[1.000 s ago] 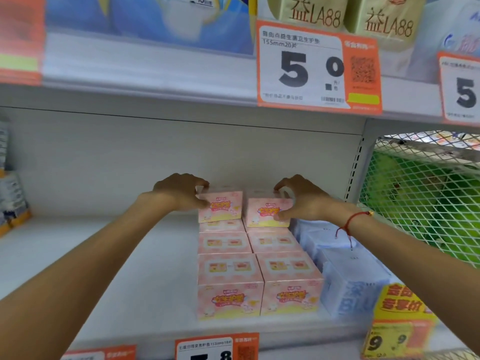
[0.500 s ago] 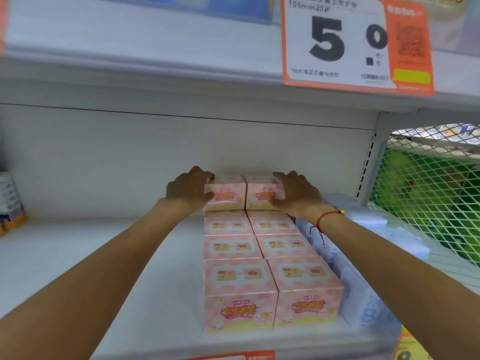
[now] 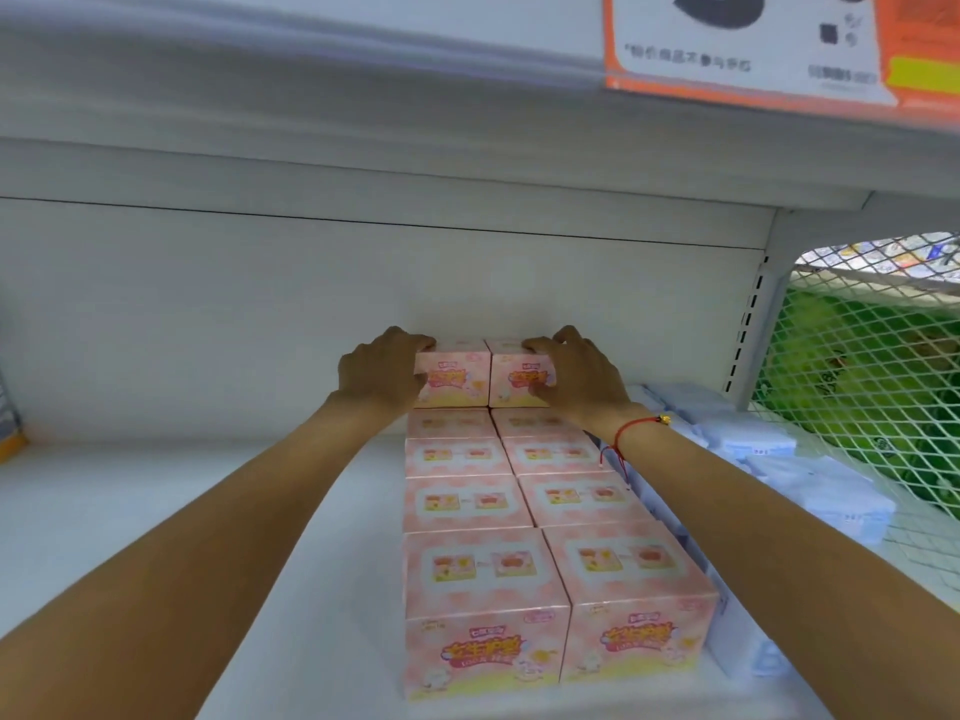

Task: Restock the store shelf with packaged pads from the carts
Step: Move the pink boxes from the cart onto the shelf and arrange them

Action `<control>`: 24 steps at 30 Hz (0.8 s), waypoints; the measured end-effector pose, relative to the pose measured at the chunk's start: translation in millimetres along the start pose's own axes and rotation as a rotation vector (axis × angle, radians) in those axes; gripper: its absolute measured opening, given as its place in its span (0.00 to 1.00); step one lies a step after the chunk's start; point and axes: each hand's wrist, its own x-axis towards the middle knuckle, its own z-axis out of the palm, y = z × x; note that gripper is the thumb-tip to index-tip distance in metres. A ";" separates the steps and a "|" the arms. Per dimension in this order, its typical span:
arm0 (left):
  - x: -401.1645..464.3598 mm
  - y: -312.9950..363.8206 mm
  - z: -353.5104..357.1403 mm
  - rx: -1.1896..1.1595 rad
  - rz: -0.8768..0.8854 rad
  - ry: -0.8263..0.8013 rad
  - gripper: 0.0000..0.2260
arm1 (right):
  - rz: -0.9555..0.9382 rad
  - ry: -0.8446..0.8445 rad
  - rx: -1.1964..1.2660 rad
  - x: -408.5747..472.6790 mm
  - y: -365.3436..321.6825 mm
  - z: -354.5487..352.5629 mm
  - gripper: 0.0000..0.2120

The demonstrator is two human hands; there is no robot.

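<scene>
Left hand (image 3: 382, 374) and right hand (image 3: 576, 379) each grip one pink box (image 3: 457, 376), side by side, stacked at the back wall (image 3: 260, 314).

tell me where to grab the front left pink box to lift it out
Take the front left pink box by its bare left wall and its top front edge, coming from the front and left. Its right wall sits flush against the neighbouring pink box and another box backs it, so only the left, top and front are free.
</scene>
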 end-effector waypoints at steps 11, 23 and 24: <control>6.8 -2.6 -1.7 -0.008 0.036 -0.010 0.19 | -0.014 -0.001 -0.016 0.7 2.4 1.8 0.28; -24.1 6.0 -25.5 -0.054 0.000 -0.037 0.30 | 0.014 -0.038 -0.082 -38.2 -6.2 -43.0 0.20; -33.8 11.2 -34.2 -0.070 -0.002 -0.037 0.26 | 0.007 -0.051 -0.071 -49.3 -6.7 -52.9 0.15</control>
